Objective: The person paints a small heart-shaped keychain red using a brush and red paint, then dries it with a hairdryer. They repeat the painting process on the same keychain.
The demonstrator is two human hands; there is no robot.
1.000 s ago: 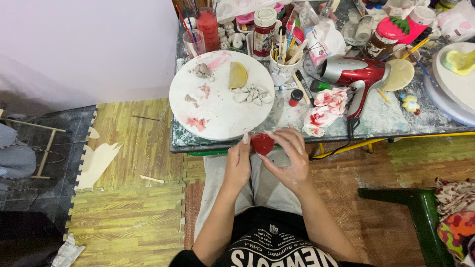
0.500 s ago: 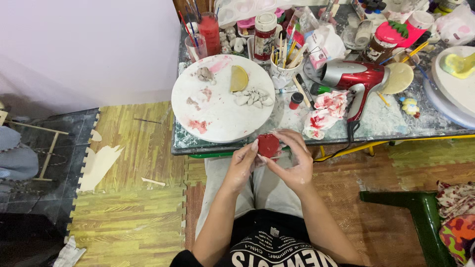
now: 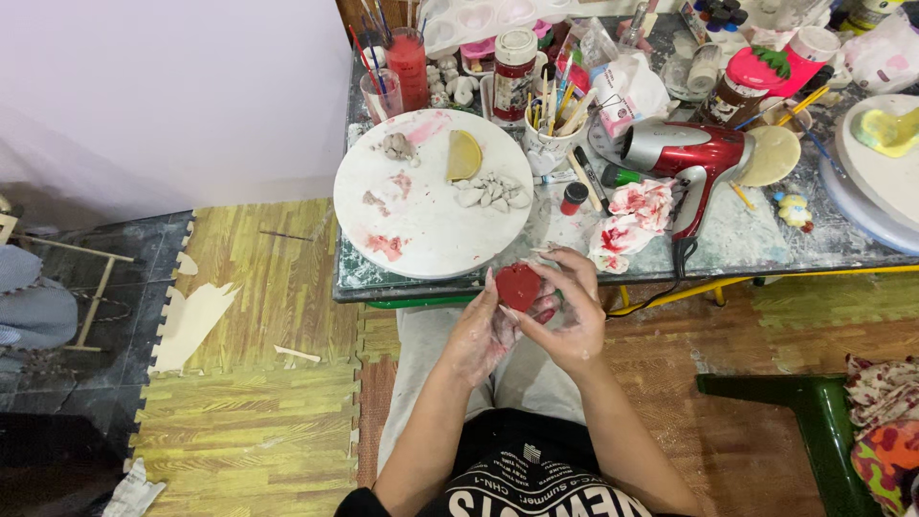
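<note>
Over my lap, just below the table edge [image 3: 421, 290], my left hand [image 3: 483, 330] cradles the red clay heart [image 3: 518, 285] while my right hand [image 3: 572, 321] pinches its right side, point downward.

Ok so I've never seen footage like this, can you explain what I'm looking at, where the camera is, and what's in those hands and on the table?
The camera sits on a person's head and looks straight down, so you see their own arms and lap from above. There is no machine here, only two bare hands. The left hand and right hand together hold a small red piece, roughly heart-shaped, just in front of the table edge. On the table lies a round white board smeared with red paint, carrying a yellow half-round piece and some small pale shapes. Beside it are a red hair dryer, paint-stained tissue, a cup of brushes and tools, and jars of paint further back. A green stool stands on the floor at right.
</note>
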